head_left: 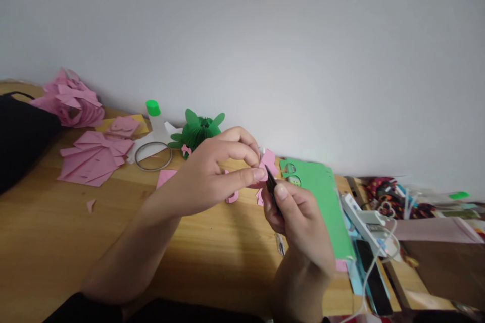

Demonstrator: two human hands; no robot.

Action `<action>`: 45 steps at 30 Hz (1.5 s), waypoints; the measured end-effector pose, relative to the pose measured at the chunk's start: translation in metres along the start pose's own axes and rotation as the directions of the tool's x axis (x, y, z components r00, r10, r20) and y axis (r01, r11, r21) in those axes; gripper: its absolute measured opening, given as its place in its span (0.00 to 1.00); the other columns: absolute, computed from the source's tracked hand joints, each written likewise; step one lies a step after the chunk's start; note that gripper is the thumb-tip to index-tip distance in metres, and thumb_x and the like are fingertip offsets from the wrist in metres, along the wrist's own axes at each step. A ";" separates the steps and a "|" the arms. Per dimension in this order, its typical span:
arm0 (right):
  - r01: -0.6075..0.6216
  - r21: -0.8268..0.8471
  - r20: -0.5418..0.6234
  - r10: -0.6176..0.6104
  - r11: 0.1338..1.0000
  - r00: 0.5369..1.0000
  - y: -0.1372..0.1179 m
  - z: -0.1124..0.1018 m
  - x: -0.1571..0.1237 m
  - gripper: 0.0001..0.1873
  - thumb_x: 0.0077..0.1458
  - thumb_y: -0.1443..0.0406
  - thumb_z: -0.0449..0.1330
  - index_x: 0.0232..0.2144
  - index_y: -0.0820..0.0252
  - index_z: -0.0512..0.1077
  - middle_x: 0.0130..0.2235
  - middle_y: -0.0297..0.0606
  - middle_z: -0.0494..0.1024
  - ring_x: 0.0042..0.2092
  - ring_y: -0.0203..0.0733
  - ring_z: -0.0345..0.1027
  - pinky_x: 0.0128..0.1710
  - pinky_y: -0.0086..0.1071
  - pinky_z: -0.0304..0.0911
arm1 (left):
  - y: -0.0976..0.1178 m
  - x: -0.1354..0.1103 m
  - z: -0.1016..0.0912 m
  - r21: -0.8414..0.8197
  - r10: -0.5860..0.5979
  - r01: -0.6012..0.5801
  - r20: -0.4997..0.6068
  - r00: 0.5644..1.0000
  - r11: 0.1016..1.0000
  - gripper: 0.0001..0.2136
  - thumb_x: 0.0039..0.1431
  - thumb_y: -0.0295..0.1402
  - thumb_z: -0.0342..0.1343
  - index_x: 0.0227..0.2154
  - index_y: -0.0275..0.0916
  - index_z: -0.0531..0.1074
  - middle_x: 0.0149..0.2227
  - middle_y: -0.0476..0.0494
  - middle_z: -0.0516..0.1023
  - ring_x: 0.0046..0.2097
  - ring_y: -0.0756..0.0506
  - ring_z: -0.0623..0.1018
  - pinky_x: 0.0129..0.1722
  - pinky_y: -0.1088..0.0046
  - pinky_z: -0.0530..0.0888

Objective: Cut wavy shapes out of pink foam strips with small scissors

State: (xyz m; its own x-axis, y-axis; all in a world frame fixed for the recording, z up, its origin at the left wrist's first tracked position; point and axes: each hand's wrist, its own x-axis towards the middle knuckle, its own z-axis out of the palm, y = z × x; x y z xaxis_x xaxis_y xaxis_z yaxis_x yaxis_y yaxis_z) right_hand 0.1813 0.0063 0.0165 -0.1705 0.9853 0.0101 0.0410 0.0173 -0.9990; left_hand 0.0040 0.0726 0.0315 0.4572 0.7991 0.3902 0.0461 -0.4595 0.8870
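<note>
Grip: left hand (215, 169) pinching thin pink paper cutout (268, 160), right hand (299, 214) around slim black tool (271, 185).

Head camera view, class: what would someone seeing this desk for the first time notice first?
The two hands meet mid-frame above the wooden desk: the left hand pinches a small pink paper cut-out, while the right hand holds a slim black tool against it. Behind them by the wall stands a green folded-paper cactus shape, with heaps of pink paper scraps at far left and a long green card sheet to the right.
</note>
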 end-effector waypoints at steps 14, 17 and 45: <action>-0.007 0.025 0.009 0.007 1.000 1.000 0.002 0.000 0.000 0.22 0.64 0.52 0.53 0.25 0.60 0.66 0.17 0.24 0.54 0.17 0.29 0.39 0.15 0.26 0.40 | -0.001 -0.001 -0.001 0.057 0.030 -0.030 0.008 1.000 0.998 0.10 0.59 0.33 0.56 0.24 0.39 0.77 0.34 0.47 0.72 0.38 0.49 0.75 0.34 0.75 0.75; -0.006 0.018 0.006 0.006 1.000 1.000 0.002 0.001 0.000 0.22 0.63 0.50 0.54 0.24 0.59 0.66 0.16 0.24 0.54 0.17 0.29 0.39 0.15 0.26 0.40 | -0.002 -0.001 0.001 0.046 0.033 -0.033 0.004 0.999 0.998 0.10 0.60 0.32 0.56 0.25 0.39 0.77 0.34 0.47 0.71 0.38 0.49 0.74 0.36 0.75 0.75; -0.007 -0.124 0.061 0.015 0.992 0.998 -0.003 -0.006 -0.001 0.21 0.64 0.52 0.53 0.24 0.58 0.65 0.17 0.25 0.56 0.18 0.30 0.43 0.16 0.28 0.43 | -0.001 0.002 -0.008 0.009 -0.057 0.056 0.154 0.986 0.998 0.09 0.56 0.32 0.58 0.23 0.40 0.79 0.36 0.46 0.73 0.38 0.49 0.76 0.33 0.77 0.75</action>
State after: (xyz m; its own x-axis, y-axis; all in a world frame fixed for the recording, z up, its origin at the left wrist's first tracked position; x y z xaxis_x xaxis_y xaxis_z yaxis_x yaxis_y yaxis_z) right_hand 0.1871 0.0064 0.0202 -0.2298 0.9732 -0.0077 0.1644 0.0310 -0.9859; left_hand -0.0021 0.0777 0.0336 0.5850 0.7550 0.2963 0.0797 -0.4171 0.9054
